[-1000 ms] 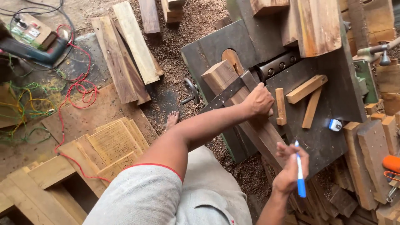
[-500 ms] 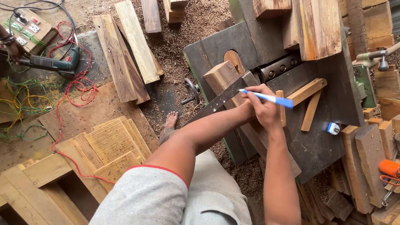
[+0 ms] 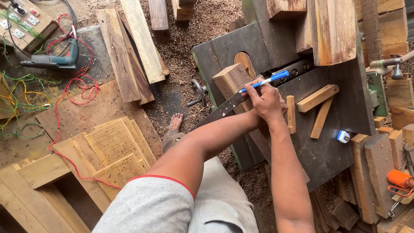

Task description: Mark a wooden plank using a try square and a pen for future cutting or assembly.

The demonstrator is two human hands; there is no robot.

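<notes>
My right hand [image 3: 268, 102] grips a blue pen [image 3: 265, 81], its tip resting on the top of a thick wooden block [image 3: 229, 77]. The block lies at an angle on the dark machine table [image 3: 345, 108]. A long metal square [image 3: 217, 112] lies across the block, its blade running down to the left past the table edge. My left hand [image 3: 255, 115] is mostly covered by my right hand and presses the square against the block.
Short wooden sticks [image 3: 317, 98] and a small tape measure [image 3: 343, 136] lie on the table. On the sawdust floor are planks [image 3: 133, 47], a power drill [image 3: 51, 60] and red cable [image 3: 79, 88]. Wood offcuts and an orange tool [image 3: 400, 178] sit at the right. My bare foot [image 3: 175, 123] is below.
My right hand rose from near my lap with the pen, swung it around, and set its tip on the block over my left hand. The drill at the left was set down.
</notes>
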